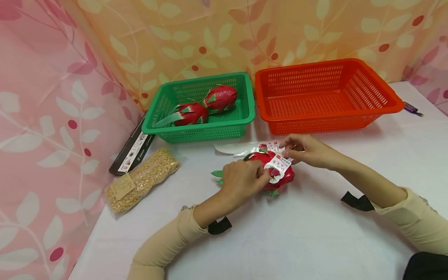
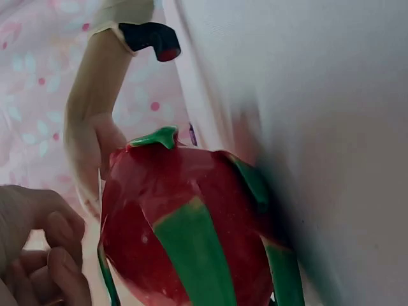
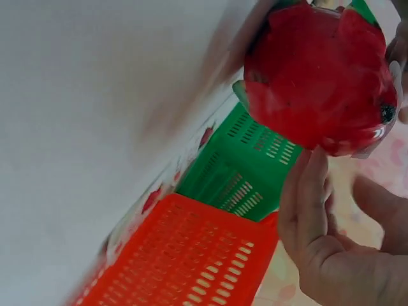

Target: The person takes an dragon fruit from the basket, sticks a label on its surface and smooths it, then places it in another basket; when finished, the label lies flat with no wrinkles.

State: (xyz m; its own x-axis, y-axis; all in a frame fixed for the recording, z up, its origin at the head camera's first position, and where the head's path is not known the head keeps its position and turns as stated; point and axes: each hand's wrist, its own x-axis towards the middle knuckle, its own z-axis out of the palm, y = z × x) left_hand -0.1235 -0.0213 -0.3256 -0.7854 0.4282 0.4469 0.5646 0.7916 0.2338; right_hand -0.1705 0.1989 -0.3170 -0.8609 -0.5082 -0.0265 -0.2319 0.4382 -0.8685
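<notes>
A red dragon fruit [image 1: 287, 175] with green scales lies on the white table, a white label [image 1: 280, 165] with a fruit picture on its upper side. My left hand [image 1: 241, 177] is over the fruit's left part, fingers bent, the thumb tip at the label's edge; whether it pinches the label is unclear. At the label's far right corner is my right hand [image 1: 302, 151]. In the right wrist view its fingers [image 3: 312, 191] touch the fruit's end, with the thumb apart. Behind the fruit lies a clear plastic sleeve [image 1: 229, 149] with a similar label.
Two dragon fruits [image 1: 190, 114] lie in a green basket [image 1: 206, 134] at the back. Beside it stands an orange-red basket [image 1: 315, 126], a purple wrapper [image 1: 413, 109] on its right. A bag of yellow kernels [image 1: 154, 171] and a black box [image 1: 131, 149] are on the left.
</notes>
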